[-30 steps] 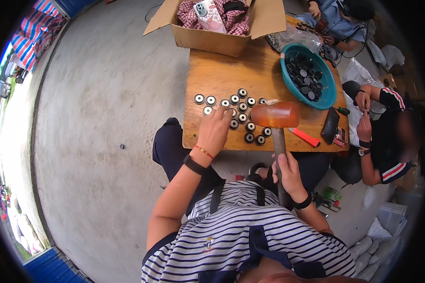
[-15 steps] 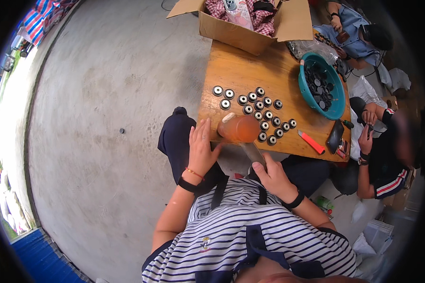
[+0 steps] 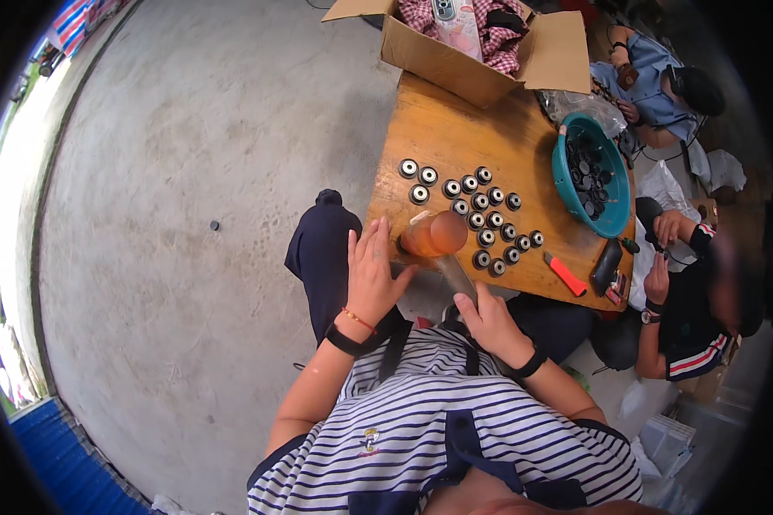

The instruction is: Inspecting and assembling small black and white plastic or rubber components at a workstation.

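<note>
A mallet with an orange, see-through head (image 3: 435,235) is over the table's near left corner. My right hand (image 3: 492,324) is wrapped round its grey handle. Left of the mallet head, my left hand (image 3: 374,273) has its fingers stretched out, the fingertips by the table edge. Whatever lies beneath the mallet head is hidden by it. Beyond the mallet, several round black parts with silver, holed centres (image 3: 481,201) stand in loose rows on the wooden table (image 3: 455,129).
An orange utility knife (image 3: 565,275) lies at the right edge by a black pouch (image 3: 607,265). A teal basin (image 3: 617,225) holds several black parts. An open cardboard box (image 3: 442,67) stands at the back. Two people sit on the right. A small dark piece (image 3: 214,226) is on the floor.
The view has shifted slightly, so the table and box sit a little lower and farther right. Both hands and the mallet keep nearly the same pose.
</note>
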The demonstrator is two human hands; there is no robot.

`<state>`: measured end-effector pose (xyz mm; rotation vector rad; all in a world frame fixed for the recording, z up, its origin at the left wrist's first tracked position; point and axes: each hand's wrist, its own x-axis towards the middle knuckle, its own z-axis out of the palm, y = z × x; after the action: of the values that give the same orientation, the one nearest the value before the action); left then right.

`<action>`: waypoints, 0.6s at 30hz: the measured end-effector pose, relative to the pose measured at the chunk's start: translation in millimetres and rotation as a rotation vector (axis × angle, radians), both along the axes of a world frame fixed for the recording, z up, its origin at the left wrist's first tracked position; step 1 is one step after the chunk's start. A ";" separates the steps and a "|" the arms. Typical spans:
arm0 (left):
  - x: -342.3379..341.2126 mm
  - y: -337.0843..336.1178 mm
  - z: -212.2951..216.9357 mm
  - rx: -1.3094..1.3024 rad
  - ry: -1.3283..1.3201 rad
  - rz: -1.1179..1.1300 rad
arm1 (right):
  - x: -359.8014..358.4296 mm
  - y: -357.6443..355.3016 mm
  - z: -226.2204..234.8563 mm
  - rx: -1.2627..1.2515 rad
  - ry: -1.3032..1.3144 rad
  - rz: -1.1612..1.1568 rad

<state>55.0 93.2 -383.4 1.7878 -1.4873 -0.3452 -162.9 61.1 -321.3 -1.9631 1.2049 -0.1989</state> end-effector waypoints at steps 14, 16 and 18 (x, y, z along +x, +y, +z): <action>-44.5 -96.3 9.5 -0.080 -0.371 -0.375 | -61.9 12.3 35.5 0.299 -0.516 -0.477; -49.3 -86.1 4.2 -0.064 -0.496 -0.390 | -63.8 12.5 34.5 0.313 -0.520 -0.486; -39.9 -57.9 7.6 -0.057 -0.458 -0.359 | -62.9 15.4 32.0 0.325 -0.456 -0.426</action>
<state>15.0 35.3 -375.7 1.6163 -2.1262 -0.0636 -225.9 76.5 -289.3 -1.2749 1.2379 -0.5944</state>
